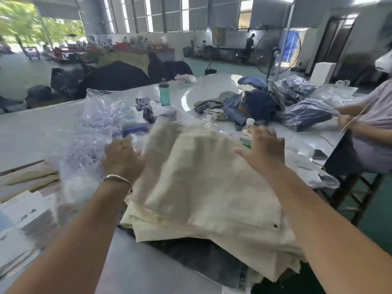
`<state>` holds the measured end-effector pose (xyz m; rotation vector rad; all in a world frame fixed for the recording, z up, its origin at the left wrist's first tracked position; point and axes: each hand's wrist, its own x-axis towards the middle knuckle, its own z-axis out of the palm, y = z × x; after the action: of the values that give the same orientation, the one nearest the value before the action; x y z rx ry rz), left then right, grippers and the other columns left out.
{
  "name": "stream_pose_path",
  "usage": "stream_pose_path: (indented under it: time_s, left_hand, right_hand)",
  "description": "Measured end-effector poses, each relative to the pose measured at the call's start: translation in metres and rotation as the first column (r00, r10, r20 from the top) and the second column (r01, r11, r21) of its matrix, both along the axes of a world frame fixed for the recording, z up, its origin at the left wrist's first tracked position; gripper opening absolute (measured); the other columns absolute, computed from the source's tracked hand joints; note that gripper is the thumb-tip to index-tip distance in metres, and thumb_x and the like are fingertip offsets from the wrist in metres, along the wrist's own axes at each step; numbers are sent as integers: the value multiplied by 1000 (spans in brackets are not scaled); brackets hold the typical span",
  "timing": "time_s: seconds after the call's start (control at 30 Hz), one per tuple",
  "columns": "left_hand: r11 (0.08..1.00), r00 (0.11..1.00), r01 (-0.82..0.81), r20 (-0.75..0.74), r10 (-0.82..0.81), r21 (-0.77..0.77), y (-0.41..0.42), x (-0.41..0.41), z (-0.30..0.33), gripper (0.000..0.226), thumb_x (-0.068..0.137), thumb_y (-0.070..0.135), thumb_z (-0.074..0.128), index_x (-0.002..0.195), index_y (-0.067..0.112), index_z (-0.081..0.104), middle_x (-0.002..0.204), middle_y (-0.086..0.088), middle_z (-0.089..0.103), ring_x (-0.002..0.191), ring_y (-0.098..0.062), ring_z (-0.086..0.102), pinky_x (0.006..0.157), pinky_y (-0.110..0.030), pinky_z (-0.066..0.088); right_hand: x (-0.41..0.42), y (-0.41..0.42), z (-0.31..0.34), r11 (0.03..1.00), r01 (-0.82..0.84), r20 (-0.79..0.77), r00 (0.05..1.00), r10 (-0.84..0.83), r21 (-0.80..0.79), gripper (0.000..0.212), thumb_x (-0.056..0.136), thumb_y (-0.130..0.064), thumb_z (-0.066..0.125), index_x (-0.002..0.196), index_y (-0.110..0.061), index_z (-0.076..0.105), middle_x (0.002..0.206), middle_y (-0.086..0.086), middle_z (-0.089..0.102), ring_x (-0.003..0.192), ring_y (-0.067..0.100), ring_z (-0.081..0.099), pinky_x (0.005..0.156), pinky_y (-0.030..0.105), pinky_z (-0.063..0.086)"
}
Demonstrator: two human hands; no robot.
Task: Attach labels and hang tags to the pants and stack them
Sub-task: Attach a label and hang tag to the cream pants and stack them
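- The counter (31, 132) carries the work, with clear plastic bags (93, 128) heaped at the left.
- The cream pants (203, 187) lie folded on a darker garment (199, 257) at the near edge; soft, limp cloth, probably best taken at the stiffer waistband.
- The left hand (122, 158) is at their left edge; its fingers are blurred, so I cannot tell their state.
- The right hand (263, 145) rests flat, fingers spread, at the far right.
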<state>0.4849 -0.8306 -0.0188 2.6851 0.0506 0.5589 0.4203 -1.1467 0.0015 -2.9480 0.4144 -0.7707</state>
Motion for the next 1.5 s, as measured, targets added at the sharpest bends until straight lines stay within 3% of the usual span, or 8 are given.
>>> stream_pose_path:
  time_s: [0.2, 0.3, 0.43, 0.57, 0.77, 1.1, 1.3, 1.5]
  left_hand:
    - [927, 866, 352, -419, -272, 126, -48, -17, -121, 52, 96, 46, 43, 144, 28, 38, 151, 2, 39, 135, -22, 39, 110, -36, 34]
    - [914, 844, 384, -449, -292, 129, -47, -22, -144, 62, 98, 51, 38, 153, 31, 18, 159, 6, 22, 143, -17, 25, 112, -31, 23]
    - [908, 837, 419, -391, -383, 7, -27, -30, -125, 44, 97, 33, 50, 138, 18, 48, 141, -3, 50, 132, -23, 43, 107, -31, 32]
    - [949, 941, 241, -192, -280, -203, 39, -75, -110, 33, 92, 24, 61, 124, 18, 64, 125, 1, 63, 120, -21, 52, 98, -25, 34]
    - [914, 971, -205, -186, 147, -349, 201, -168, -124, 29, 91, 19, 63, 120, 17, 67, 125, 2, 64, 123, -19, 51, 102, -20, 29]
    - [566, 592, -804, -315, 741, -180, 453, -311, -169, 42, 79, 13, 71, 121, 9, 63, 126, -14, 59, 122, -35, 46, 100, -36, 31]
    - [289, 286, -950, 46, 957, -121, 574, -364, -153, 40, 71, 15, 77, 109, 9, 65, 116, -22, 57, 111, -43, 46, 85, -50, 38]
    - [401, 402, -911, -11, 916, 98, 722, -377, -118, 79, 68, 50, 79, 133, 16, 51, 134, -15, 51, 126, -36, 42, 106, -50, 30]
  right_hand:
    - [5, 24, -123, 965, -264, -533, 817, 221, -4, 37, 92, -51, 44, 120, -28, 53, 126, -3, 48, 120, 20, 39, 95, 39, 29]
    - [10, 23, -130, 963, -266, -519, 830, 205, -45, 35, 93, -49, 42, 119, -29, 53, 124, -4, 46, 120, 19, 38, 95, 40, 27]
    - [13, 43, -120, 960, -260, -459, 843, 280, 108, 21, 91, -41, 52, 105, -28, 61, 113, -7, 55, 113, 18, 47, 91, 36, 34]
    - [2, 120, -113, 851, -376, -175, 870, 460, 367, 15, 85, -22, 59, 72, -16, 62, 76, -4, 62, 81, 17, 56, 68, 33, 47]
    - [-30, 297, -122, 602, -584, -124, 654, 746, 545, 34, 78, -30, 72, 55, -26, 47, 56, -7, 53, 61, 9, 50, 59, 18, 39]
    - [-108, 573, -181, 377, -598, -255, 281, 925, 707, 12, 81, -26, 67, 74, -25, 57, 79, -5, 65, 74, 11, 58, 71, 27, 44]
    - [-138, 689, -192, 285, -625, -215, 187, 959, 727, 14, 84, -21, 65, 73, -24, 57, 76, -7, 63, 71, 10, 56, 70, 29, 45]
    - [-154, 792, -188, 178, -676, -174, 74, 982, 715, 10, 83, -21, 63, 75, -24, 60, 74, -10, 61, 66, 4, 52, 65, 25, 43]
